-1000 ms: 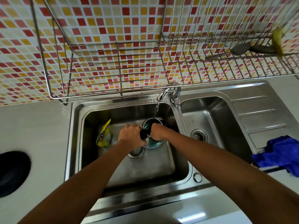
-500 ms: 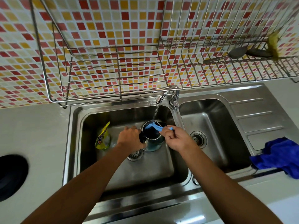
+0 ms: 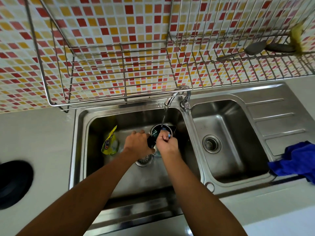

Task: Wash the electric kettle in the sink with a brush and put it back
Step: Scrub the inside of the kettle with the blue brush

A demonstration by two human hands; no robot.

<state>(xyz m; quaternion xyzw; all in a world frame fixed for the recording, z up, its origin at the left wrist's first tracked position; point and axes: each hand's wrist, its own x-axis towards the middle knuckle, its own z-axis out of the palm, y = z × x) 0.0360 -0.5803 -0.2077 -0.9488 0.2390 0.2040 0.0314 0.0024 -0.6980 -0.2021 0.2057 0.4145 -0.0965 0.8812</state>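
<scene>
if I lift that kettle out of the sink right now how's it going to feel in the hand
Probably heavy for its size: the tap is running into the open kettle. Likely slippery, since its metal wall looks wet. It may slosh or tip if lifted by the left hand's grip alone.

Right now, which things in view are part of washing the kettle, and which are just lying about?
In use:
kettle
brush
running tap
left basin
left hand
right hand

Lying about:
yellow packet
blue cloth
wire rack
right basin
</scene>
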